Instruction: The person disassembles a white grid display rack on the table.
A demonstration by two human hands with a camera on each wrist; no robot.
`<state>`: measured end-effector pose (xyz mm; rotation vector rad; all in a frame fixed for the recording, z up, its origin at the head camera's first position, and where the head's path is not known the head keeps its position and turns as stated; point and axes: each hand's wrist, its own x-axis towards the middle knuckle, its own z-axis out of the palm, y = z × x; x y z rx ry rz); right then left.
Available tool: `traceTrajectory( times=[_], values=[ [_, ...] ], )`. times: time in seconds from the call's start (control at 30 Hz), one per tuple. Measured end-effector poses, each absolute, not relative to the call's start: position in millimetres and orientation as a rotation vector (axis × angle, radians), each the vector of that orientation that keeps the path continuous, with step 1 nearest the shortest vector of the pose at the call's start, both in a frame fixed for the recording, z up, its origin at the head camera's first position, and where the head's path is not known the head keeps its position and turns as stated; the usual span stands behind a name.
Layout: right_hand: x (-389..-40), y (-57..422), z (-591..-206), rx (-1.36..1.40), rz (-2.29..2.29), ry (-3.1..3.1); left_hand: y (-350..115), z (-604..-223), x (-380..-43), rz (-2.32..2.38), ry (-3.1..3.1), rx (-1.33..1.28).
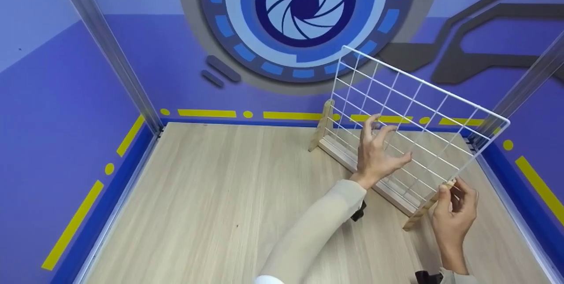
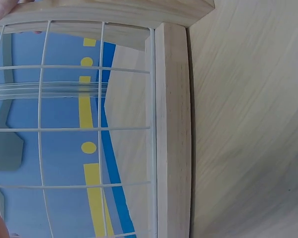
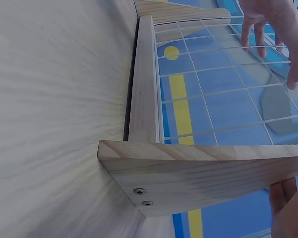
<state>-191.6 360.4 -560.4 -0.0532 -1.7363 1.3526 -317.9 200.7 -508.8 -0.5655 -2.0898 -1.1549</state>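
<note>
From the middle of the head view, the white wire grid [image 1: 424, 130] stands up at 3 o'clock, on a slant, between two wooden legs, with a wooden bar [image 2: 173, 124] along its bottom. My right grip [image 1: 456, 207] is at 4 o'clock and it is narrow: my thumb and fingers pinch the top of the near wooden leg [image 3: 203, 173], right by the grid's side. Two little metal screws [image 3: 139, 191] show low on that leg. My left grip [image 1: 376, 152] is between 3 and 4 o'clock, spread wide in front of the wires and holding nothing; I cannot tell if a fingertip touches a wire. It gets in the way and hides some wires and a bit of the bar. The far wooden leg [image 1: 324, 125] is at 10 o'clock from my left grip. My pale left sleeve [image 1: 310, 231] comes in between 5 and 6 o'clock and covers part of the bench [image 1: 189, 209]. A small black thing [image 1: 426, 277] sits by my right wrist. Behind the grid is the blue and purple wall [image 1: 145, 64], with a big painted circle [image 1: 304, 6] at 12 o'clock and yellow marks [image 1: 207, 113] down low. One metal post [image 1: 110, 50] stands at 10 o'clock. Another metal post [image 1: 533, 75] is between 2 and 3, partly behind the grid's corner.
</note>
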Motion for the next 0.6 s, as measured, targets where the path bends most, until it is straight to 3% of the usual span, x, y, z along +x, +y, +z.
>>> traceTrajectory(
  times=[0.6],
  values=[
    [-191,361,-559,-0.061,1.349,-1.749,206,-484,-318,-1.147,-2.059,-0.565]
  ],
)
